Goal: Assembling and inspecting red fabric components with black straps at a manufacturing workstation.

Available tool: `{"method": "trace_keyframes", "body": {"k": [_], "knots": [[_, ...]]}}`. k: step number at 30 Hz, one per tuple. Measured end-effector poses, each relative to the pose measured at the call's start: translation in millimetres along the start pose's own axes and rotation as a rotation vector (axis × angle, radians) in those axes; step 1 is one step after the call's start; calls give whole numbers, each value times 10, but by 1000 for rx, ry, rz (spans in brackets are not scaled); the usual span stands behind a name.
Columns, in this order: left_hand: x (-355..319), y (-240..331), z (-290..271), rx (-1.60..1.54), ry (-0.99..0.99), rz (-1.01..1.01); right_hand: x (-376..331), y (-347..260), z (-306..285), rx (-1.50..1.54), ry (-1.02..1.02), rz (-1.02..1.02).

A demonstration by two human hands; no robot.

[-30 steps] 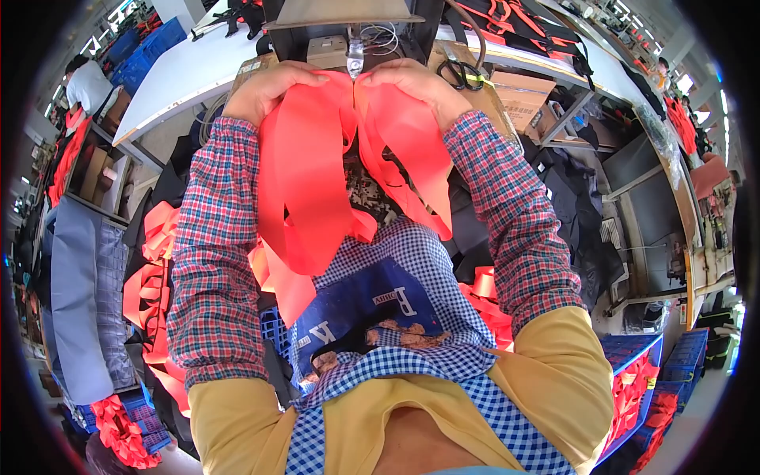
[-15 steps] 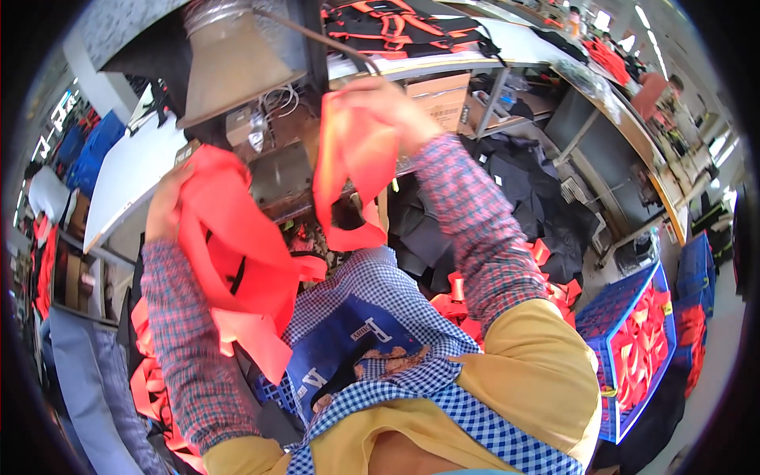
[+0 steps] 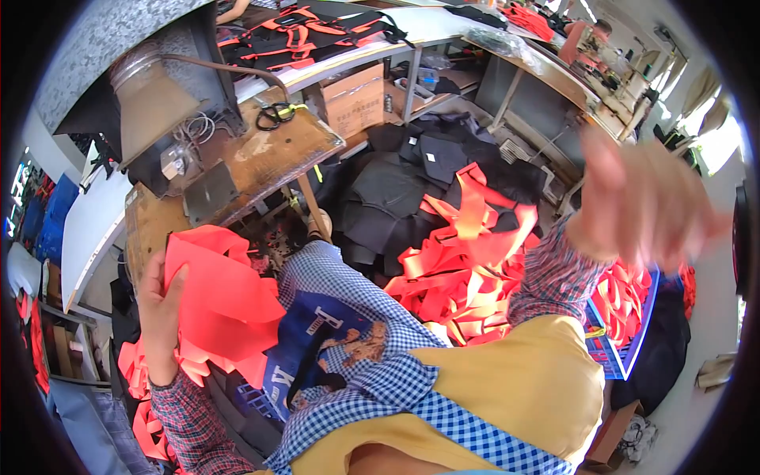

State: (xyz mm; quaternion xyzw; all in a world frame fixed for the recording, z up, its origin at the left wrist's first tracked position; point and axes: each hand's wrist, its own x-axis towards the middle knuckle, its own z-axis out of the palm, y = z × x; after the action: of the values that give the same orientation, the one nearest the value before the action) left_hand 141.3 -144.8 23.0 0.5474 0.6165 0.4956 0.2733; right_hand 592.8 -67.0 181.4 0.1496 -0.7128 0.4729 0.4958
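Left hand [image 3: 162,317] at lower left grasps orange fabric piece [image 3: 226,297], held over lap. Right hand [image 3: 645,210] at right of frame blurred, fingers spread, nothing in it. Orange strap pile [image 3: 467,269] at centre looks partly sorted; more pieces left.

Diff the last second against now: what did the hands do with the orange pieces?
The hands split apart. The left hand dropped to the person's left and keeps its orange fabric piece. The right hand swung out right, now blurred, open and empty; the strip it held half a second ago is gone from it. The orange heap and wooden worktable look unchanged.
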Motion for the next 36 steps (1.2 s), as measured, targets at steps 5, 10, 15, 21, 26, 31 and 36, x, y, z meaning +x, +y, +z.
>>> {"method": "trace_keyframes", "body": {"k": [5,10,15,21,26,31,36], "knots": [[-260,262,580,192,66,162,-202,-301,416,540,-260,-92],[-462,369,702,228,58,223,-293,-265,471,257,-205,-19],[-546,284,611,265,135,200,-500,-160,274,-1,-118,20],[-638,326,744,243,145,186,-603,-336,-687,-302,-34,100],[-495,758,1040,272,109,434,-75,964,216,-523,34,152],[-379,1048,1361,-40,62,560,-299,1262,569,-549,-114,666],[-285,1032,1668,67,-103,656,-590,963,101,-637,254,357]]}}
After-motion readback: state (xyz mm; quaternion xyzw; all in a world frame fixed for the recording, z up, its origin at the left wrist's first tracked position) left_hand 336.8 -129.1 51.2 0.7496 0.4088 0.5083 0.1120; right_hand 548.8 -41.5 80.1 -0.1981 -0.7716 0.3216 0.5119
